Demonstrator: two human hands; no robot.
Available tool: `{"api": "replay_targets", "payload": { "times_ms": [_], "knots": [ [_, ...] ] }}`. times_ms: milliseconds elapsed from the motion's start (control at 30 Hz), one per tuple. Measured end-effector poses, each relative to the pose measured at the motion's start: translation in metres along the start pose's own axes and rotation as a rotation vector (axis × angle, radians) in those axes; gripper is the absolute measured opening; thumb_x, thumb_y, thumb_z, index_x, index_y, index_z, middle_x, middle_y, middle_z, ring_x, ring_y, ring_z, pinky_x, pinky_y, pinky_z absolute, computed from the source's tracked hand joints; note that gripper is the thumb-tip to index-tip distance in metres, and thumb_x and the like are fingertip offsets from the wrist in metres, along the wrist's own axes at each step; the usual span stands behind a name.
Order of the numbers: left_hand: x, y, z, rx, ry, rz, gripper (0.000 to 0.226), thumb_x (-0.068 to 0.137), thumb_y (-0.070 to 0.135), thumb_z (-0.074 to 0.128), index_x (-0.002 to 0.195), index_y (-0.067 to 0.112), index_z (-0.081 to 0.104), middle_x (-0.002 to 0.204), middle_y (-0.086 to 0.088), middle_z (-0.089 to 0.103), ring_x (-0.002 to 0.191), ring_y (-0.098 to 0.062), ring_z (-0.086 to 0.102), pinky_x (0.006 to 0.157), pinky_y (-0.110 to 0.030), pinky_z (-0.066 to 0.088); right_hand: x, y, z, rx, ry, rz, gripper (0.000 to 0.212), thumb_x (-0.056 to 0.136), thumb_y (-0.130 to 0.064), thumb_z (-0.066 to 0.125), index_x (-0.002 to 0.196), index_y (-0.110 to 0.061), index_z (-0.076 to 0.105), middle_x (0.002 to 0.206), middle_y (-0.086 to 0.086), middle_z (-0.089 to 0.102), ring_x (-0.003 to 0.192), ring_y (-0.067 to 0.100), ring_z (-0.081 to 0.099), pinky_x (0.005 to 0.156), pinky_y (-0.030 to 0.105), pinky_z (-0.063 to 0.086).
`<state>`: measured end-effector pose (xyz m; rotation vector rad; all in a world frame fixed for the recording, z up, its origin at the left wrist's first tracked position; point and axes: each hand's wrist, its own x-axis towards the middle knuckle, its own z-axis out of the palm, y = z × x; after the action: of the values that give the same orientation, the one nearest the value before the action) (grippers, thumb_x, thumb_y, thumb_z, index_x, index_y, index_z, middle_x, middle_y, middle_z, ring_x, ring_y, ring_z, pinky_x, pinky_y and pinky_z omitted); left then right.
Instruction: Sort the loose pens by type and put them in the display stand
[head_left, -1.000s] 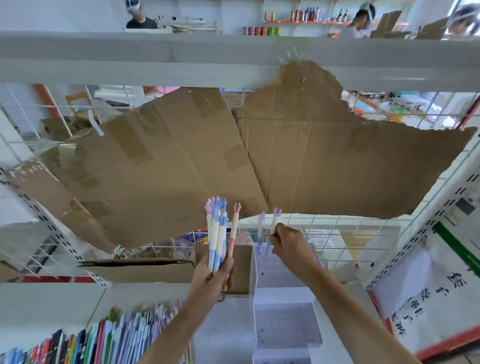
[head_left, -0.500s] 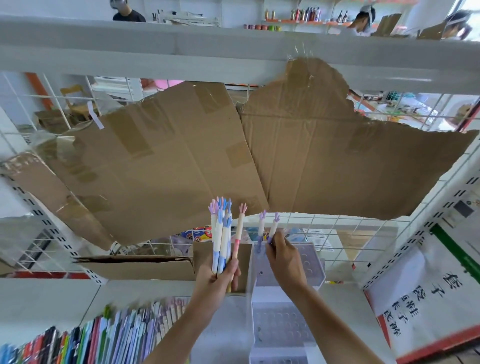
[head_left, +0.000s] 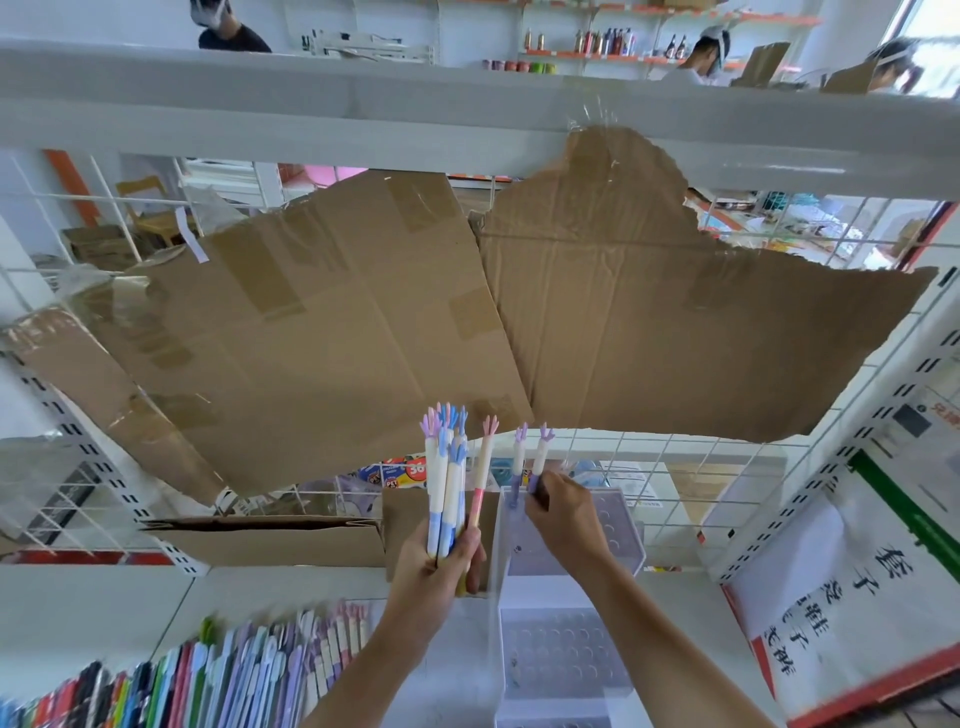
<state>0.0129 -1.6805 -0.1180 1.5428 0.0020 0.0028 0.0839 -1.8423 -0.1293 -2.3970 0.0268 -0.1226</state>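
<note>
My left hand (head_left: 441, 569) grips an upright bundle of pens (head_left: 447, 488) with cream barrels and blue, purple and pink claw-shaped tops. One pink-topped pen (head_left: 482, 478) stands a little apart at the bundle's right. My right hand (head_left: 563, 517) pinches a purple-topped pen (head_left: 537, 460) over the top tier of the clear acrylic display stand (head_left: 623, 525), whose tiers have rows of round holes. A second purple-topped pen (head_left: 518, 462) stands just left of it at the stand's back left corner.
Torn brown cardboard (head_left: 467, 322) is taped over the white wire grid behind the shelf. A brown cardboard box (head_left: 270, 540) lies left of the stand. Several coloured pens (head_left: 208, 675) are racked at the bottom left. A white sign with Chinese writing (head_left: 831, 603) stands on the right.
My right hand has come down from above the grid's edge onto the stand's top tier with the purple pen. The left hand with the bundle has stayed nearly still.
</note>
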Motion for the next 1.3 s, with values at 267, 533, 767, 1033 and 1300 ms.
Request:
{"api": "replay_targets", "payload": {
  "times_ms": [267,533,767,1033,1300],
  "knots": [
    [-0.004,0.0,-0.001,-0.026,0.005,0.024,0.013,0.093,0.006,0.053,0.084,-0.004,0.052,0.056,-0.007,0.05,0.045,-0.01,0.045,0.04,-0.013,0.034,-0.003,0.005,0.001,0.0,0.043,-0.028,0.016,0.091,-0.005,0.055,0.075,-0.001,0.054,0.075,0.003,0.049,0.064,0.016,0.045,0.055,0.012,0.035],
    [-0.005,-0.002,-0.002,-0.036,-0.007,0.029,0.018,0.093,0.009,0.054,0.083,-0.006,0.05,0.057,-0.008,0.049,0.047,-0.01,0.045,0.046,-0.016,0.039,0.006,-0.001,-0.002,-0.114,-0.048,-0.019,0.026,0.096,-0.011,0.047,0.07,-0.01,0.046,0.077,0.007,0.052,0.066,0.016,0.049,0.053,0.019,0.032],
    [-0.005,-0.005,-0.004,-0.029,0.019,0.048,0.026,0.092,0.013,0.058,0.083,-0.01,0.052,0.054,-0.004,0.051,0.047,-0.011,0.044,0.046,-0.016,0.037,0.005,-0.001,-0.004,-0.074,-0.057,0.013,0.014,0.094,-0.012,0.051,0.081,-0.008,0.052,0.082,0.007,0.055,0.069,0.016,0.048,0.053,0.014,0.033],
    [-0.004,0.001,-0.004,-0.031,0.028,-0.002,0.026,0.09,0.023,0.059,0.084,-0.002,0.058,0.053,0.003,0.055,0.049,-0.013,0.046,0.047,-0.017,0.036,-0.02,-0.012,-0.035,0.139,0.052,0.045,0.016,0.093,-0.011,0.051,0.093,-0.007,0.066,0.076,0.002,0.063,0.063,0.011,0.054,0.056,0.01,0.038],
    [-0.009,0.011,0.017,-0.093,-0.079,-0.023,0.017,0.093,0.013,0.054,0.087,-0.002,0.052,0.052,0.0,0.057,0.041,-0.013,0.045,0.042,-0.021,0.038,-0.044,-0.038,-0.042,0.402,-0.237,-0.032,0.021,0.09,-0.015,0.06,0.069,-0.01,0.058,0.051,-0.005,0.049,0.046,0.006,0.04,0.051,0.018,0.034]
  ]
}}
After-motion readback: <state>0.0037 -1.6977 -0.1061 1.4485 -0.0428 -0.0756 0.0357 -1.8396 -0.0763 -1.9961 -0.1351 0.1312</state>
